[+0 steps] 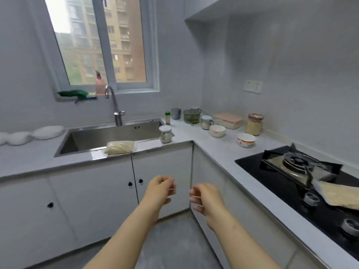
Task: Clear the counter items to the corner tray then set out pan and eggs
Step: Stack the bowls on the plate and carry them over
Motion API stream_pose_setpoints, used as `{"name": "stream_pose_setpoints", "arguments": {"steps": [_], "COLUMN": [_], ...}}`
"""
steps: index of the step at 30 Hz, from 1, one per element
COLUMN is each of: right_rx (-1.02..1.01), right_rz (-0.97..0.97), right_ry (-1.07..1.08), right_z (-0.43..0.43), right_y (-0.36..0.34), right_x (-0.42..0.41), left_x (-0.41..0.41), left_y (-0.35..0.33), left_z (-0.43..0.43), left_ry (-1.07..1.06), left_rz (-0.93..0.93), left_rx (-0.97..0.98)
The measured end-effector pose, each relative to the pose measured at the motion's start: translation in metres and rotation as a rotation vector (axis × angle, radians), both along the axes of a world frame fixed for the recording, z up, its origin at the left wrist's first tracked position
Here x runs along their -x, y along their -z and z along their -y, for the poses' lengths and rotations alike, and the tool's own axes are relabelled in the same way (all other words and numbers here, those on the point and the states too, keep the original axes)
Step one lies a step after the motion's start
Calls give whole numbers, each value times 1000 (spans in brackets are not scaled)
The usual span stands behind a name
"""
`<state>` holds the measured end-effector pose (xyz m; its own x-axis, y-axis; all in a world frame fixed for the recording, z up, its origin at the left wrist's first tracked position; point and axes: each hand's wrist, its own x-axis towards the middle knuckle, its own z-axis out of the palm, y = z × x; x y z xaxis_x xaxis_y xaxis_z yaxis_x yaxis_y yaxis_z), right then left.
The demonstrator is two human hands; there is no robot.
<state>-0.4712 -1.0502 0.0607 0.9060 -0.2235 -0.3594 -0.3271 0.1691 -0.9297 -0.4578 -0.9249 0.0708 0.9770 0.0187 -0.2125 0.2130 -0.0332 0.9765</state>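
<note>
Both hands, left hand [160,188] and right hand [206,199], hang loosely curled, holding nothing, before corner counter [219,150]; jars, bowls crowd it

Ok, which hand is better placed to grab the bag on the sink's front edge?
Probably left: the left hand, empty, is nearer the bag; the right hand, also empty, would have to reach across.

On my feed I counted 2 hands [161,188] [206,199], 2 bowls [217,131] [246,139], 2 jars [165,134] [254,124], 1 lidded mug [206,122], 2 bags of grain [120,146] [338,195], 1 pink-lidded box [228,120], 1 green-capped bottle [167,117], 1 grey cup [176,113], 2 hob knobs [311,199] [350,226] and 3 cabinet knobs [50,205] [130,184] [140,180].
</note>
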Motion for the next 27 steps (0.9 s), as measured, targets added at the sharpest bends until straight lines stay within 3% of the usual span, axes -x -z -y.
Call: {"name": "stream_pose_setpoints", "arguments": {"steps": [10,27], "right_rx": [-36,-72], "right_rz": [-25,-130], "right_ry": [-355,-741], "right_z": [-224,-509], "right_y": [8,30], "right_x": [-128,-357], "left_x": [-83,-265], "left_y": [11,23], "left_z": [-232,-498], "left_ry": [-363,-797], "left_rz": [-29,-64], "left_rx": [3,6]}}
